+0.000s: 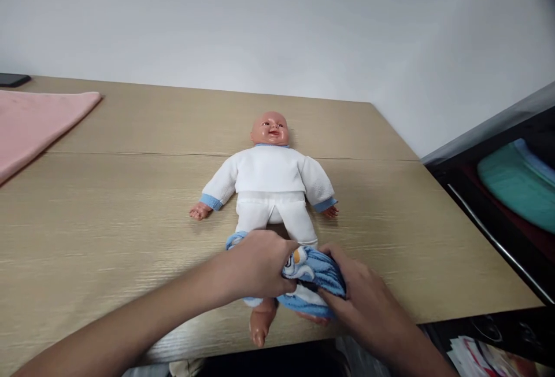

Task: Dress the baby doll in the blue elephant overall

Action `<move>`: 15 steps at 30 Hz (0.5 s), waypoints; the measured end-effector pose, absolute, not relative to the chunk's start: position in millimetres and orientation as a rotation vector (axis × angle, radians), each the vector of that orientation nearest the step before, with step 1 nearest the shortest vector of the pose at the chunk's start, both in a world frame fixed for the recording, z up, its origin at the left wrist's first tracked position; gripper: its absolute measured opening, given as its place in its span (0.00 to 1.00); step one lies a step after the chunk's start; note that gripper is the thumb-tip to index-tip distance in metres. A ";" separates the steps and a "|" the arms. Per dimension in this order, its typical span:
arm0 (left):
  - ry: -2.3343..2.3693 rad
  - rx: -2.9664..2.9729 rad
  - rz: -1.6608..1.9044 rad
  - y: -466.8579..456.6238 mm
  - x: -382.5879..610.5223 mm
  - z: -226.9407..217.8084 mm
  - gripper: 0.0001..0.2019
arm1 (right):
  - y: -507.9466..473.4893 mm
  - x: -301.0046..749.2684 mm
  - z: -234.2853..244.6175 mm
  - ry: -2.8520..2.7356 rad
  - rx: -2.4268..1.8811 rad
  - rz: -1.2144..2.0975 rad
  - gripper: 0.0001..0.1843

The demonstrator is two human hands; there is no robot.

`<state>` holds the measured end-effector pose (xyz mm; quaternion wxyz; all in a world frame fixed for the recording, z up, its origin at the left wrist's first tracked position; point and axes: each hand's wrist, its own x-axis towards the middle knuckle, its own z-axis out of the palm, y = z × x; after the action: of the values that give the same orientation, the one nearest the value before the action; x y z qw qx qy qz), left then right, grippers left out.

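A baby doll (271, 172) lies on its back on the wooden table, head away from me, in a white top with blue cuffs. Blue-and-white patterned pants (318, 273) are bunched round its lower legs, below the white cloth on its thighs. My left hand (262, 264) is closed on the pants' fabric between the doll's legs. On the other side, my right hand (358, 290) pinches the gathered fabric at the leg on the right. One bare doll foot (262, 322) sticks out below; the other is mostly covered.
A pink cloth (39, 122) lies at the table's left, with a dark flat object (13, 80) behind it. Right of the table (143, 209) stands a black open container (477, 209) holding a green folded cloth (515, 177). Papers (481, 357) lie at the lower right.
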<state>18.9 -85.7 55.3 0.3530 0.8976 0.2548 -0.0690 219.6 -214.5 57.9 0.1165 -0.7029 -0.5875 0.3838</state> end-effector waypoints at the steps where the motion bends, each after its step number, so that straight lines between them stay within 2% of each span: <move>1: 0.672 2.337 -0.197 -86.3 19.5 53.9 0.15 | -220.0 217.3 54.4 -1.722 -2.121 1.047 0.15; 3: 0.697 2.358 -0.244 -87.5 20.8 52.2 0.21 | -229.7 213.1 47.6 -1.709 -2.200 0.950 0.19; 5: 0.685 2.356 -0.253 -88.0 21.7 51.0 0.22 | -235.5 211.2 42.4 -1.668 -2.205 0.956 0.22; 10: 0.622 2.241 -0.084 -84.9 19.2 49.2 0.22 | -235.2 216.6 39.3 -1.438 -2.029 1.204 0.31; 15: 0.728 2.070 0.051 -86.4 18.1 48.8 0.29 | -239.3 217.5 34.6 -1.241 -1.745 1.394 0.44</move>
<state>18.1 -86.4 48.8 0.4559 0.8394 0.2951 0.0205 217.5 -239.3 34.6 0.2892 -0.6537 -0.4649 0.5224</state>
